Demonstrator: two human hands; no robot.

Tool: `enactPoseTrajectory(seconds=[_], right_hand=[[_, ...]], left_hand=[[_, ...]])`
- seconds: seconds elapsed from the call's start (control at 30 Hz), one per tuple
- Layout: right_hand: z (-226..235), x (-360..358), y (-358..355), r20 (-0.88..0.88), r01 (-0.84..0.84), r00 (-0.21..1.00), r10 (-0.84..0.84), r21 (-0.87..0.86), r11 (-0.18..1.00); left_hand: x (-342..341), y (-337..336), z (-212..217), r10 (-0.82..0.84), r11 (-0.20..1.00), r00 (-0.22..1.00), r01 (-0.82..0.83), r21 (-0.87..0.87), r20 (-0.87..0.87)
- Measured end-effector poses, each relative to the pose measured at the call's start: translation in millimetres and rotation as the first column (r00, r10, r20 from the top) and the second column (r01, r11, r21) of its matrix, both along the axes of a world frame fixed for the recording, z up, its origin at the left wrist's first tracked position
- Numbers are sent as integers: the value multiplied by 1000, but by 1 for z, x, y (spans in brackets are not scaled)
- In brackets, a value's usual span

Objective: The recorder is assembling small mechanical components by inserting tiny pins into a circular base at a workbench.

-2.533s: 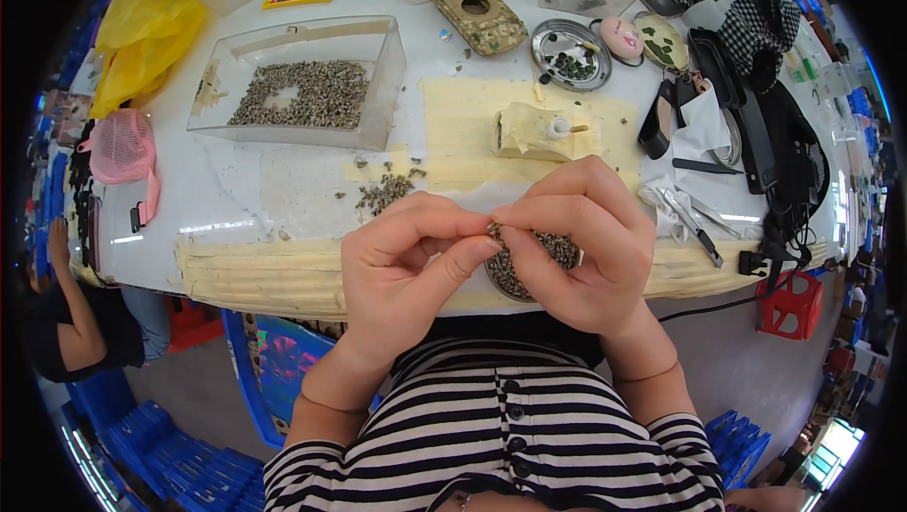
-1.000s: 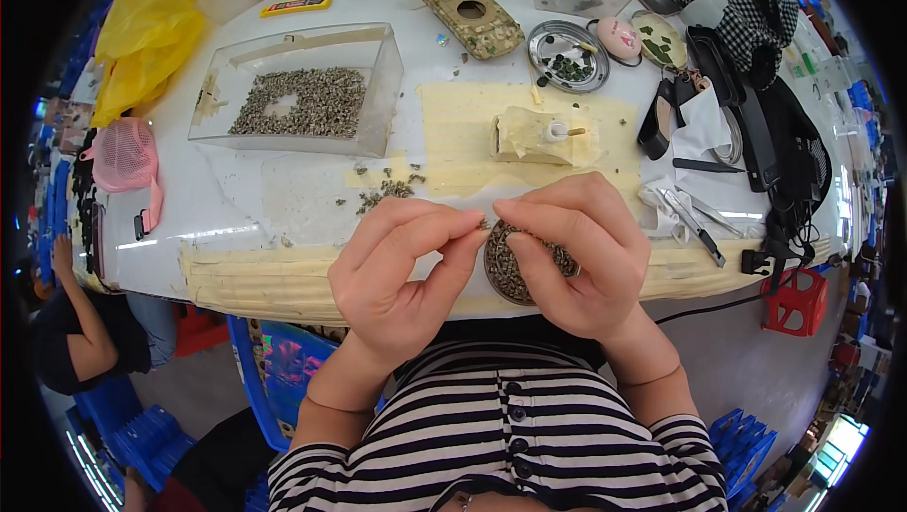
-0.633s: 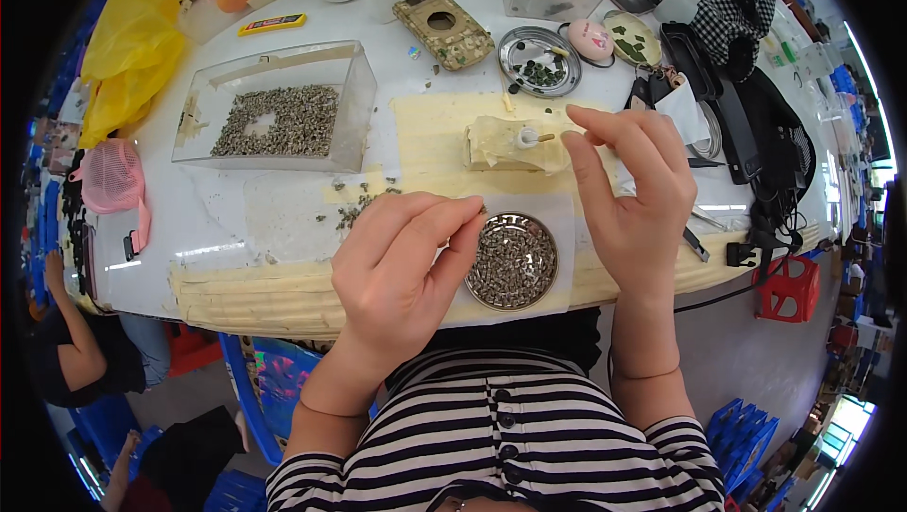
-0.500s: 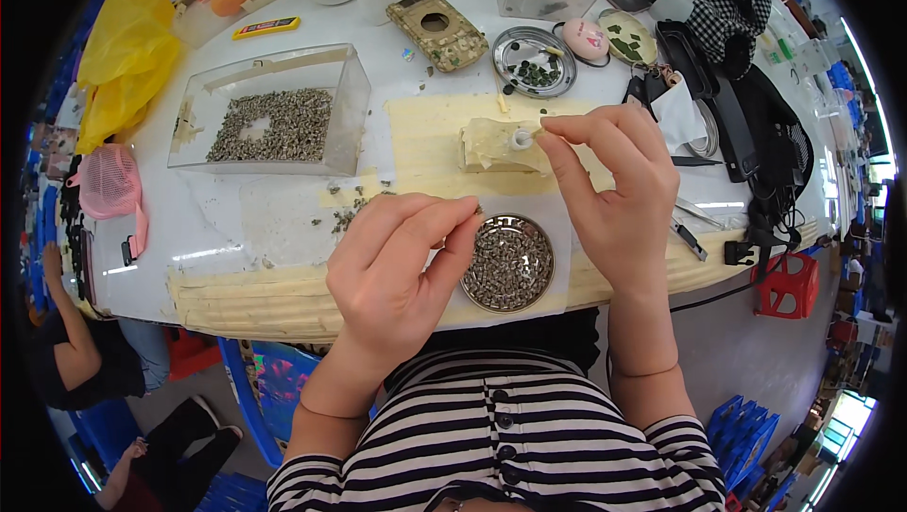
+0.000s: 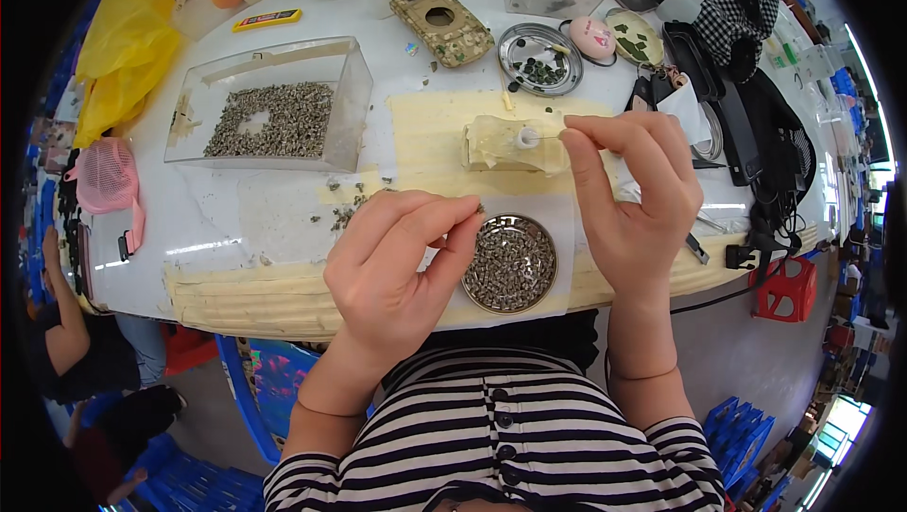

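Note:
My left hand [image 5: 392, 262] is closed in a pinch on a small metal piece [image 5: 480, 210], just above the rim of a round metal dish [image 5: 466, 287]. Many small grey metal pieces [image 5: 510, 262] fill that dish. Farther right, my right hand [image 5: 641, 196] pinches a thin needle-like rod [image 5: 550, 137]. Its tip points at a white ring [image 5: 527, 138] set on a block wrapped in pale yellow tape [image 5: 491, 144]. The fingertips stay a little apart from the block.
At the left stands a clear box [image 5: 350, 115] of similar metal pieces, with loose ones [image 5: 345, 217] spilled nearby. Behind the block are a camouflage-patterned case [image 5: 463, 44], a metal dish of dark green bits [image 5: 570, 77] and a pink rounded object [image 5: 592, 38]. A utility knife [image 5: 697, 249] lies at right.
My right hand has moved a little to the right, away from the white ring, and more of the thin rod shows. My left hand has hardly moved.

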State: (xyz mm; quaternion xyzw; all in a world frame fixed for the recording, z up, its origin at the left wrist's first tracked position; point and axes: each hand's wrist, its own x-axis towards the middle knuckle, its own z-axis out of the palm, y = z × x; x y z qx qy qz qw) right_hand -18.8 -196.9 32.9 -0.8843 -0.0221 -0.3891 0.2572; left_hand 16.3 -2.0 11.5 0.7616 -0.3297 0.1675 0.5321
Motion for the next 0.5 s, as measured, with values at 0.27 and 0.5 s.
enactPoseTrajectory(seconds=[0.27,0.5], right_hand=[[-3,-16,16,34,-189,979,202,523,831],[-7,-13,18,26,-205,975,222,496,844]], left_hand=[[-1,0,-2,8,1000,1000,-8,-1,-15],[-1,-1,-3,17,1000,1000,-17,10,-9]])
